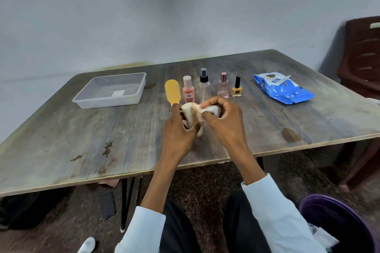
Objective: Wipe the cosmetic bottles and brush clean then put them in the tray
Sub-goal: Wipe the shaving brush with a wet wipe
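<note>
Worn tabletop (82, 139) carries bottles and a clear tray (109, 90) far left; our left hand (178, 131) and right hand (224, 121) both grip a white wipe (193, 113), fingers curled.

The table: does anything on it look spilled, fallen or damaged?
Nothing is spilled or fallen. The four bottles, from the pink bottle to the nail polish, stand upright in a row, and the tray sits flat. Only the table itself looks worn, with dark stains and scratches.
</note>
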